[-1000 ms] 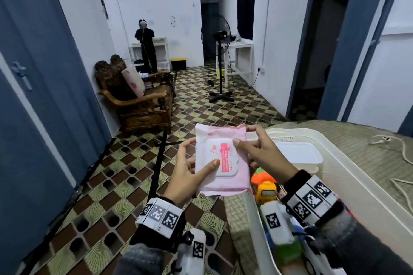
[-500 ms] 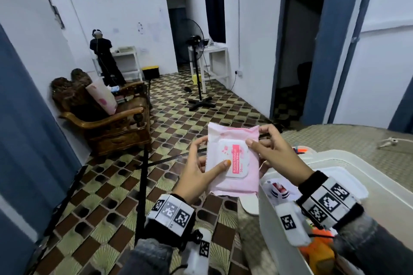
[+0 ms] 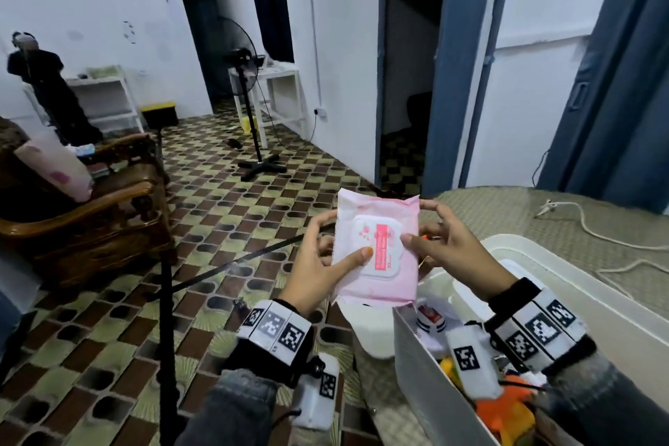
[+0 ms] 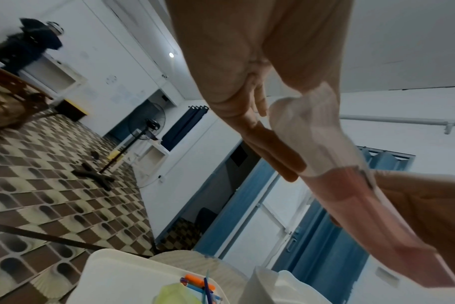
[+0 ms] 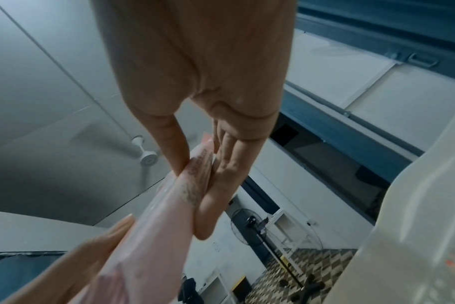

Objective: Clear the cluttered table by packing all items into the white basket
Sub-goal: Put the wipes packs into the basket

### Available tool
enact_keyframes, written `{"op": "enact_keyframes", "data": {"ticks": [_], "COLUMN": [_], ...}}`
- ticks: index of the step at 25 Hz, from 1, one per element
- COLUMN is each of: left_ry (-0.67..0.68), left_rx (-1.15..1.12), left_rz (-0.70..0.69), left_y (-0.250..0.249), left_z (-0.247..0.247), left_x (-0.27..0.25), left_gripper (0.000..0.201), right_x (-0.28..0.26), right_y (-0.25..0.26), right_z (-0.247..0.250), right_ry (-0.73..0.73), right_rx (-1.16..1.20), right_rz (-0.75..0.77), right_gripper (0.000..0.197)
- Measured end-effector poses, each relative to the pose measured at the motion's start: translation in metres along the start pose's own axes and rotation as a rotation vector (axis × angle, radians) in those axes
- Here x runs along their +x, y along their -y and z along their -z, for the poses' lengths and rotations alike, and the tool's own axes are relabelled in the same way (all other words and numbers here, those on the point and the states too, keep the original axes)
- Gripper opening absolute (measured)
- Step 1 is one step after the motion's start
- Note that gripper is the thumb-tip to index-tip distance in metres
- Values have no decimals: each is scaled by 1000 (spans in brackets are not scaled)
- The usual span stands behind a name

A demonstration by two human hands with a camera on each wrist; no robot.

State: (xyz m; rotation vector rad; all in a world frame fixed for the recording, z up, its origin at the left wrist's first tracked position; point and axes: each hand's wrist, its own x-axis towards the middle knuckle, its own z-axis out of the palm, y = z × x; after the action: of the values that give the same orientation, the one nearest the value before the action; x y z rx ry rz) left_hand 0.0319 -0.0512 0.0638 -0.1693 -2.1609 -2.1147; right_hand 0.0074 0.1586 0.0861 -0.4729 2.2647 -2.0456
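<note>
Both hands are holding a pink pack of wipes (image 3: 376, 250) up in the air, just left of the white basket (image 3: 416, 366). The left hand (image 3: 315, 264) is pinching its left edge, thumb on the front flap, and the right hand (image 3: 449, 250) is pinching its right edge.

The pack (image 3: 376, 250) is pink with a white lid and a red stripe. The basket (image 3: 593, 304) is white. The floor (image 3: 217, 214) is tiled brown and olive. The doors (image 3: 615, 83) are blue.
</note>
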Motion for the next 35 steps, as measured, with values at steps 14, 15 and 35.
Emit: {"op": "enact_keyframes", "data": {"ticks": [14,15,35], "left_ry": [637,679,1201], "left_rx": [215,246,554], "left_rz": [-225,-248,-176], "left_y": [-3,-3,73], "left_z": [-112,-123,-286], "left_x": [125,126,102], "left_gripper": [85,85,75], "right_x": [-42,-53,-155], "right_y": [1,-1,-82], "right_z": [94,97,166], "right_ry": [-577,-623,-896], "right_rx": [-112,-112,-367], "right_rz": [-55,-59,-527], "right_gripper": [46,46,47]}}
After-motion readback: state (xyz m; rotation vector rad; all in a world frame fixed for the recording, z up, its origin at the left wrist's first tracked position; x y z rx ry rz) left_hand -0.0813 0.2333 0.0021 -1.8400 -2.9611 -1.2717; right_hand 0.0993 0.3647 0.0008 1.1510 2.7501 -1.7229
